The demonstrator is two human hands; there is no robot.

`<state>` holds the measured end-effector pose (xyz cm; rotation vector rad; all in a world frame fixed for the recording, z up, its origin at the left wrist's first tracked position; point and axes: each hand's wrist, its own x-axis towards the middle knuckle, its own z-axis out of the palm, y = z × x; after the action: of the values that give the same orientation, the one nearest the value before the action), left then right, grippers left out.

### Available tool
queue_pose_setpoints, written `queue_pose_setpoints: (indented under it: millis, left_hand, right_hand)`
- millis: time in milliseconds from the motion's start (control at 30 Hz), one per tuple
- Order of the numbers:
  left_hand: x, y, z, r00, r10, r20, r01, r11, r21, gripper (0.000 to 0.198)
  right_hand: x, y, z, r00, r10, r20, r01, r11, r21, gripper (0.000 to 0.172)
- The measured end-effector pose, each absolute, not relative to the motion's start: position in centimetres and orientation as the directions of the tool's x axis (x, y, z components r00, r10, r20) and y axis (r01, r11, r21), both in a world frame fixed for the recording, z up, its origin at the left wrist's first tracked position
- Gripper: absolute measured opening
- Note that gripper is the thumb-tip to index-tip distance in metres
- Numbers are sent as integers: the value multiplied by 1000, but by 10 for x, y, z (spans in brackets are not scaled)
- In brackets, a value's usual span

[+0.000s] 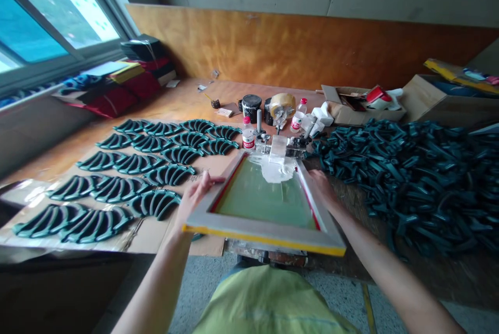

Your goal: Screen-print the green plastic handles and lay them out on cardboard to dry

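A screen-printing frame [268, 232] with green mesh and a smear of white ink at its far end sits tilted in front of me, its far edge hinged in a clamp. My left hand [194, 198] grips the frame's left rail, thumb on top. My right hand [322, 188] holds the right rail, fingers partly hidden behind it. Rows of dark teal curved plastic parts [128, 183] lie spread on cardboard to the left. A large loose heap of the same teal parts [413, 178] covers the table on the right.
Behind the frame stand a black ink tub [251, 106], a tape roll [283, 104], small bottles [248, 135] and open cardboard boxes [351, 108]. Folded fabric [117, 90] lies stacked under the window at the left. A wooden board backs the table.
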<state>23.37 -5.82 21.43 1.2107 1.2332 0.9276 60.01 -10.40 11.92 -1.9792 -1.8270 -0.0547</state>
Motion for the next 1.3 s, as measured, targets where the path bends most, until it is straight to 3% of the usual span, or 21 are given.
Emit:
queue_pose_setpoints:
  millis: [100,167,233,300,400,467,633,733,900,1000,1100,1167,1300]
  left_hand:
    - [220,-84,165,202,908,-367,199,328,923,71]
    - [218,-92,132,188,897,-400,216,359,908,87]
    - [220,-94,105,155,906,-393,244,351,904,91]
    - [221,-93,87,150,912,-383,271,334,903,89]
    - [220,-90,74,174,902,-395,263,344,901,85]
    - [218,-90,72,185,894,-407,254,357,899,84]
    - [217,-91,72,183,889,-419,235,374,897,82]
    - [219,-92,74,177,888,-424,232,381,895,82]
    - [219,-92,80,167,886,-434,226,394,891,83]
    - [219,-92,83,172,878,-446,202,412,888,83]
    - [221,-93,89,169,877,-449,192,418,888,83]
    - [222,-93,98,153,876,-457,202,425,882,84]
    - [220,-91,130,171,864,-474,202,440,875,85]
  right_hand:
    - [603,-78,143,138,911,388,944,-2,-331,29]
    - [589,-54,154,73,913,402,945,67,-322,43]
    - [568,-31,160,-6,936,352,959,105,-264,49]
    - [550,-16,161,-40,972,232,973,91,-212,39]
    - [536,-15,153,-47,998,30,985,51,-165,19]
    - [534,-31,146,-120,993,-15,982,116,-150,9]
    - [546,-80,143,-460,886,55,863,461,-206,29]
    - [555,-81,150,-528,848,40,807,516,-288,28]
    - [546,-73,138,-352,920,174,887,387,-252,23]
    - [538,-95,121,-403,889,218,870,447,-210,30]
    - [542,-108,121,-448,867,216,828,494,-264,26]
    - [549,-96,130,-379,894,239,831,442,-338,21]
    - [561,-45,155,-112,963,244,877,212,-432,54]
